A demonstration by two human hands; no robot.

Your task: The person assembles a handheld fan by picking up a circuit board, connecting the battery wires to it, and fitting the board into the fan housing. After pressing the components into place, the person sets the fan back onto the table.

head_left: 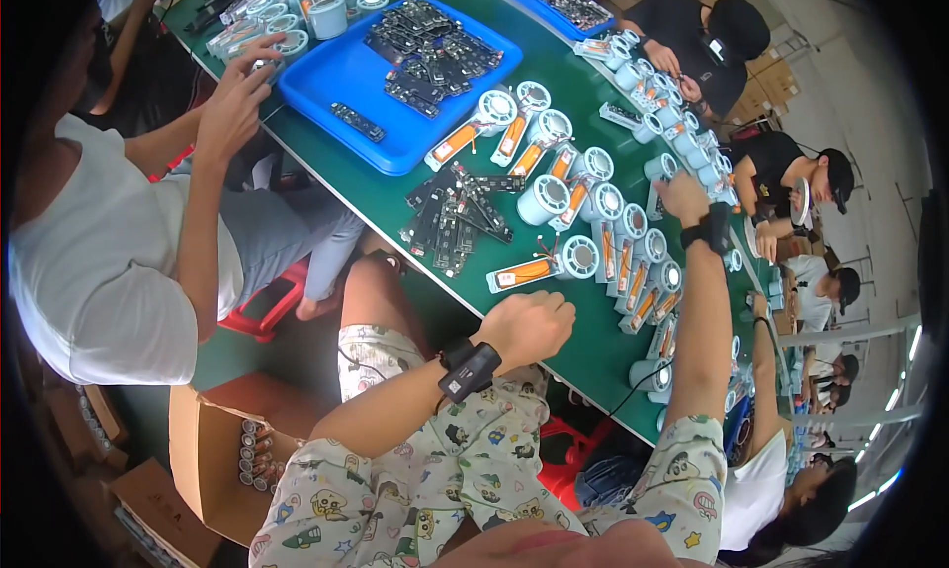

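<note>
My right hand (684, 200) reaches out to the far side of the green table, its fingers bent around a light-blue handheld fan part (660, 166) with a round head. The hand covers part of it. Just off the near table edge, my left hand (532, 327) is curled closed, and its palm side is hidden. Beside it on the table lies a fan part with an orange battery in its handle (522, 273). More such fan parts (605, 202) stand close together between my hands. A pile of black circuit boards (457, 217) lies to the left.
A blue tray (326, 74) holds more circuit boards. To the left, a co-worker's hands (237, 98) work over the table edge. Other people sit along the far side. An open cardboard box (203, 449) stands on the floor, near a red stool (265, 306).
</note>
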